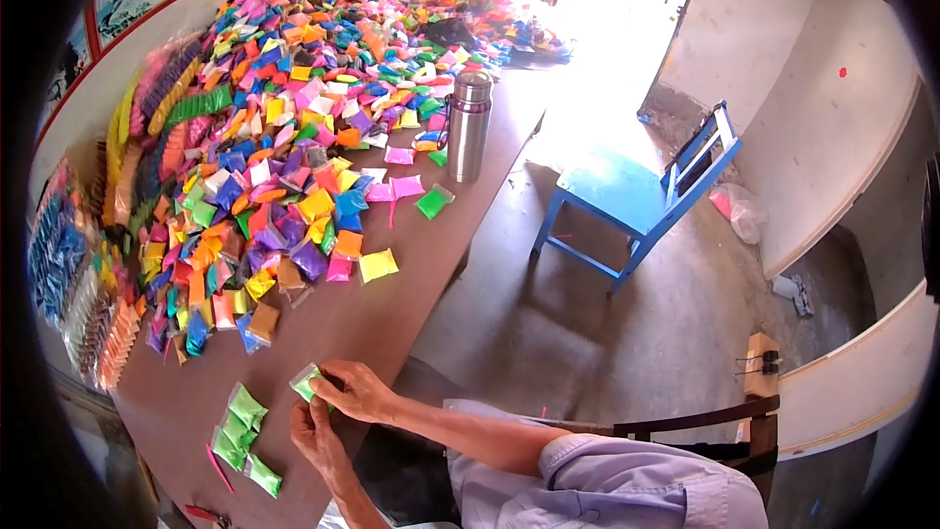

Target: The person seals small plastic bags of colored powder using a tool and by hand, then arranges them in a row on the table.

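My right hand [357, 392] pinches a small light green packet [305, 381] with a clear edge, over the front part of the brown table [362, 333]. Just below it, my left hand [317, 431] has its fingers closed at the packet's lower end; the fingertips partly hide what they grip. Several similar green packets [233, 441] lie close together on the table, left of my hands. Beside them is a thin pink strip [220, 470]. A red-handled tool [204, 513] shows at the bottom edge.
A big heap of colourful packets [294, 137] covers the table's far part, with bagged rows [117, 343] at its left. A steel flask [470, 127] stands by the table edge. On the floor are a blue chair [612, 186] and a wooden block [762, 364].
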The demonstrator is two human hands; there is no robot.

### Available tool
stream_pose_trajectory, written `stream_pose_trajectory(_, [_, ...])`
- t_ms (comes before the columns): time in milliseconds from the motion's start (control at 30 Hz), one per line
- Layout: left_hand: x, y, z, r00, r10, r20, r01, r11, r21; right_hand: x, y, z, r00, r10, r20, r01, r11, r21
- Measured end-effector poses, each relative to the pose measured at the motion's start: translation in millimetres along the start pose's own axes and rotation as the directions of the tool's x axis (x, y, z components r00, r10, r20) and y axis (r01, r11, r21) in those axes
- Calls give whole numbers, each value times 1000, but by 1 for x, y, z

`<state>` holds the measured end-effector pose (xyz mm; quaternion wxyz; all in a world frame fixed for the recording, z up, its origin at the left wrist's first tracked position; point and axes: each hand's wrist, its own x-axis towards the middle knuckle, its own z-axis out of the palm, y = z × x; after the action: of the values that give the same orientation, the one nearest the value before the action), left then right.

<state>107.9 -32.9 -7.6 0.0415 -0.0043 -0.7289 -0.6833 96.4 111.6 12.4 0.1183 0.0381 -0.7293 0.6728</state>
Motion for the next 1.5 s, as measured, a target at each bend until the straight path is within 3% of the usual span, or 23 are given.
stream_pose_trajectory(233, [-1, 13, 4, 1000, -4, -21, 4, 1000, -9, 1, 14, 1, 998, -63, 7, 63, 998, -28])
stream_pose_trajectory(300, [0, 11, 2, 999, -23, -26, 23, 1000, -16, 1, 12, 1, 972, -232, -26, 231, 972, -33])
stream_pose_trajectory(400, [2, 1, 1, 998, 7, -63, -9, 999, -42, -1, 6, -2, 996, -78, 33, 78, 997, -8])
stream_pose_trajectory(533, [-1, 7, 11, 995, 43, -92, -50, 996, -77, 0, 8, -1, 998, -66, 16, 65, 996, 55])
stream_pose_trajectory(600, [-2, 8, 9, 994, 47, -94, -53, 997, -59, 0, 9, -2, 996, -88, -7, 89, 995, 40])
stream_pose_trajectory(667, [-3, 12, 6, 1000, -23, -20, 19, 984, -176, 0, 16, -1, 994, -111, -4, 111, 994, 8])
stream_pose_trajectory(800, [-1, 8, 6, 998, 0, -59, -9, 990, -140, 0, 15, 1, 977, -211, -37, 212, 977, 21])
stream_pose_trajectory(1000, [-3, 16, 18, 996, -6, -84, -15, 968, -252, 2, 10, -4, 979, -199, 39, 199, 980, 9])
stream_pose_trajectory(1133, [-2, 11, 14, 996, -58, -68, 47, 987, -151, 0, 19, -1, 975, -220, 15, 220, 976, 2])
stream_pose_trajectory(1200, [-3, 11, 16, 991, -63, -115, 33, 969, -247, 0, 24, 0, 973, -232, 15, 232, 972, -29])
stream_pose_trajectory(1300, [0, 3, 11, 995, -26, -94, 4, 974, -226, 0, 14, -1, 966, -259, -2, 259, 965, 33])
stream_pose_trajectory(1433, [4, -7, 5, 996, -12, -83, -12, 959, -284, 1, 8, -1, 961, -276, -20, 276, 961, -23])
stream_pose_trajectory(1500, [3, -5, 6, 995, -25, -95, -8, 942, -336, 0, 13, -1, 973, -228, 44, 227, 974, 16])
